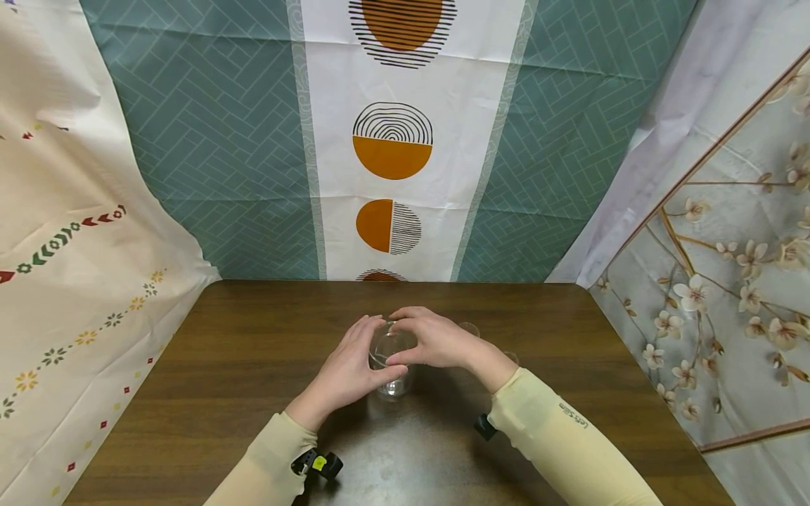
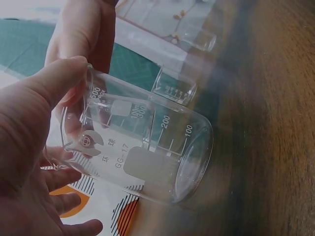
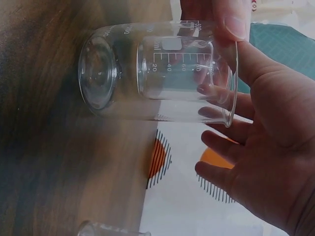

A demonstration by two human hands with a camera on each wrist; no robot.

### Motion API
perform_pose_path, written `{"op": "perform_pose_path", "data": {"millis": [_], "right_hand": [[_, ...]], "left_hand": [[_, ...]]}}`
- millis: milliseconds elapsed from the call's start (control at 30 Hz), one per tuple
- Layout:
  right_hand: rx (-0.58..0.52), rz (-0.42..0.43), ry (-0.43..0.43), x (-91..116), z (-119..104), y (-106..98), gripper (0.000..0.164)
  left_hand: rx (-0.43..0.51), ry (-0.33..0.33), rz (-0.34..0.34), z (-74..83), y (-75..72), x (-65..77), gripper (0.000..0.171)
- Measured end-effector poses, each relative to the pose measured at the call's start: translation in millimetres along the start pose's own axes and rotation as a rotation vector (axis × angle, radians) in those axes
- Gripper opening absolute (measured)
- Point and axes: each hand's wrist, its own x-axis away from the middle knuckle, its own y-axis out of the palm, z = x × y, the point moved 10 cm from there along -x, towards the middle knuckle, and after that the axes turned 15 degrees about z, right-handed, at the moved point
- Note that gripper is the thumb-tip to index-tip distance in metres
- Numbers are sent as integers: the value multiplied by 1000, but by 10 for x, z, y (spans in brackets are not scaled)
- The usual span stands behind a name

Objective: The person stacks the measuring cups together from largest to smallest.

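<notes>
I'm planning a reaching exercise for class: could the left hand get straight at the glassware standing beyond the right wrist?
Probably not directly: the left hand curves around the large beaker, and the right hand seems to lie across the way to that glassware.

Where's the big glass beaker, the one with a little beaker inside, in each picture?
Head: big beaker below the middle, between the left hand and right hand.
Left wrist: big beaker near the middle, sideways, base to the right.
Right wrist: big beaker, upper middle, sideways, base to the left.
All three show the orange shapes with black stripes on the cloth.
</notes>
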Motion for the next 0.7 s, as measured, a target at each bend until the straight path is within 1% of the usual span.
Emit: {"op": "perform_pose_path", "data": {"millis": [333, 700], "right_hand": [[25, -29, 21, -18, -7, 8, 54], [47, -67, 27, -58, 4, 45, 54]], "left_hand": [[-5, 2, 2, 9, -9, 5, 99], [-4, 25, 3, 41, -31, 0, 95]]}}
